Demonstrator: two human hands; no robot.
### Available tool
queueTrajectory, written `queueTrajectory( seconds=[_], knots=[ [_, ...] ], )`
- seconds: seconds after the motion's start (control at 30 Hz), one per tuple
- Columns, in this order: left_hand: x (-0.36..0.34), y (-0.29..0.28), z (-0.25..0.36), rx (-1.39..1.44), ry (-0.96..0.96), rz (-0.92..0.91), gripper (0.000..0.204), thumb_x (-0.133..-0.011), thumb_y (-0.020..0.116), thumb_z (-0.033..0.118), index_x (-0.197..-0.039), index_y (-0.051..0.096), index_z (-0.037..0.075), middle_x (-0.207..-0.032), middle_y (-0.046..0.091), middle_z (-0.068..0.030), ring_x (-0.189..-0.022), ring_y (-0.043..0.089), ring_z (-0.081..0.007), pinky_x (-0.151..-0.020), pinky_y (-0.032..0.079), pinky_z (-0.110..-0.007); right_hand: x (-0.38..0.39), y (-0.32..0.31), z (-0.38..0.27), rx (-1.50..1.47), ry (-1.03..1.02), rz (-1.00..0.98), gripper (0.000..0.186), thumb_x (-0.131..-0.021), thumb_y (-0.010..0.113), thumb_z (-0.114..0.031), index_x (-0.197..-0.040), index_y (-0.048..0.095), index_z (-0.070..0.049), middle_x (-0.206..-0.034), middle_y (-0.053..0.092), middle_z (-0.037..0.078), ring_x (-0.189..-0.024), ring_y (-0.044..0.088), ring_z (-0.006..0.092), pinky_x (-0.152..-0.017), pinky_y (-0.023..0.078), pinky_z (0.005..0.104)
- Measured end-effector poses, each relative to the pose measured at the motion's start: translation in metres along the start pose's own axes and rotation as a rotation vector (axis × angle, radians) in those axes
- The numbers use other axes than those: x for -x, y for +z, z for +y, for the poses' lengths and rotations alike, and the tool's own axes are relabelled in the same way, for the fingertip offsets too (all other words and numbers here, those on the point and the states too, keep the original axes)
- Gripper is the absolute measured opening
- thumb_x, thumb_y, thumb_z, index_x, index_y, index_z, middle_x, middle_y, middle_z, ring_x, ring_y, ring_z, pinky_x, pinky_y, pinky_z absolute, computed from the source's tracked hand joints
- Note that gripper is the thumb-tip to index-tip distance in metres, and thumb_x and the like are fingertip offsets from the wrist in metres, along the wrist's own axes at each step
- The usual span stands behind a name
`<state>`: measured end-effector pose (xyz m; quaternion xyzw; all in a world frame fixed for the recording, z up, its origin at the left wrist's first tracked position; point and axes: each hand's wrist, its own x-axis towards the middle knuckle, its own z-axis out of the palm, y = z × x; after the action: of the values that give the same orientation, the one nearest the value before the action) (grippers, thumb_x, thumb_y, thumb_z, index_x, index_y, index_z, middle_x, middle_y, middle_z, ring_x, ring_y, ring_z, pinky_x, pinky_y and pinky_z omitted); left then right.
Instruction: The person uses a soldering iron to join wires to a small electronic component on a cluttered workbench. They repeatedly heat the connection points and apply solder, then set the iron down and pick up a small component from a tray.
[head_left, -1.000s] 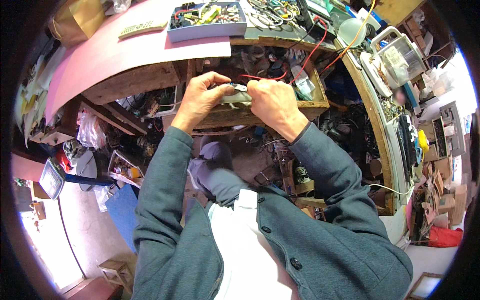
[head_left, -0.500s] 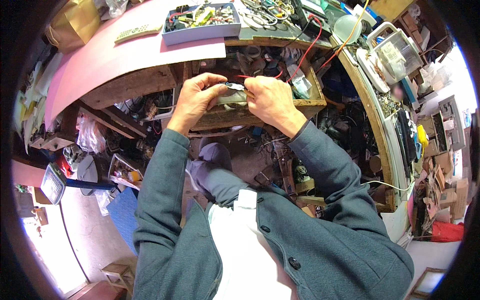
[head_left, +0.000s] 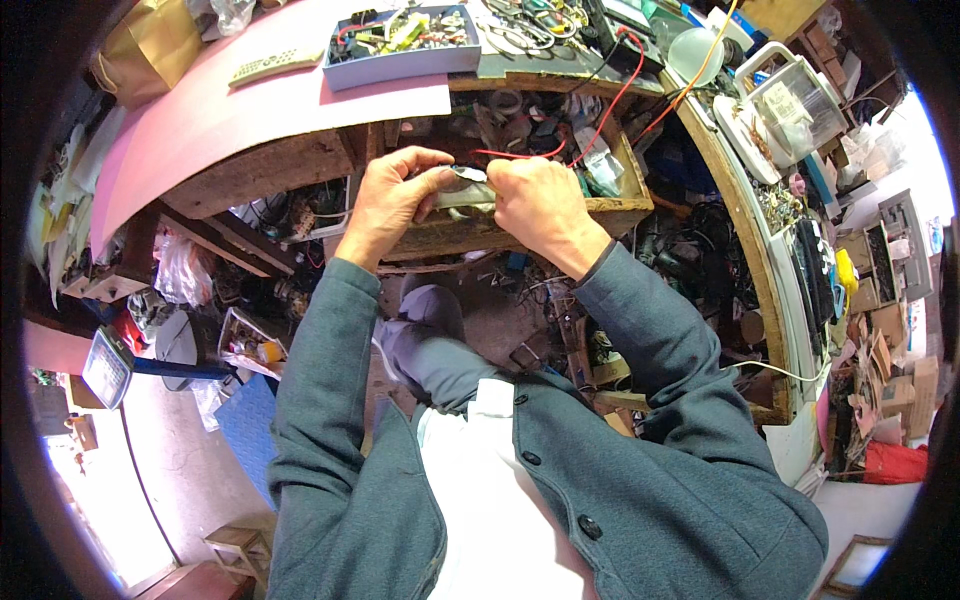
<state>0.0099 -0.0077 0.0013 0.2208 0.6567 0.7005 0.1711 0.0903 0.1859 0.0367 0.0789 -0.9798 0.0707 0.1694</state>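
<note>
In the head view, the left hand (head_left: pixel 388 198) pinches a small silvery part (head_left: pixel 467 174) above the open wooden drawer (head_left: pixel 612 208); the right hand (head_left: pixel 543 205) is clenched at the part's right end, its grip hidden. A red wire (head_left: pixel 613 120) crosses the drawer's interior; beyond the drawer, a blue-grey parts box (head_left: pixel 400 68) rests on a pink sheet (head_left: pixel 250 115).
</note>
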Motion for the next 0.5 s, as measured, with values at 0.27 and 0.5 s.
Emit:
queueTrajectory(
  seconds=[0.27,0.5],
  knots=[
    [-0.002,0.001,0.004,0.098,-0.047,-0.038,0.023,-0.094,0.069,0.017,-0.112,0.068,0.002,-0.079,0.065,0.002,-0.057,0.053,-0.0032,-0.048,0.041,-0.019,0.0,0.006,0.01,-0.241,0.081,-0.062,0.007,-0.074,0.064,-0.012,-0.075,0.062,-0.006,-0.071,0.064,0.019,-0.072,0.065,0.0403,-0.064,0.051,0.0504],
    [-0.004,-0.001,-0.002,0.148,-0.013,-0.041,0.023,-0.096,0.067,0.015,-0.114,0.067,0.0,-0.081,0.064,0.002,-0.06,0.053,-0.0038,-0.052,0.044,-0.02,0.0,0.01,0.004,-0.008,-0.023,0.201,0.011,-0.076,0.065,-0.016,-0.074,0.057,-0.01,-0.071,0.061,0.011,-0.064,0.064,0.0338,-0.057,0.05,0.0466]
  ],
)
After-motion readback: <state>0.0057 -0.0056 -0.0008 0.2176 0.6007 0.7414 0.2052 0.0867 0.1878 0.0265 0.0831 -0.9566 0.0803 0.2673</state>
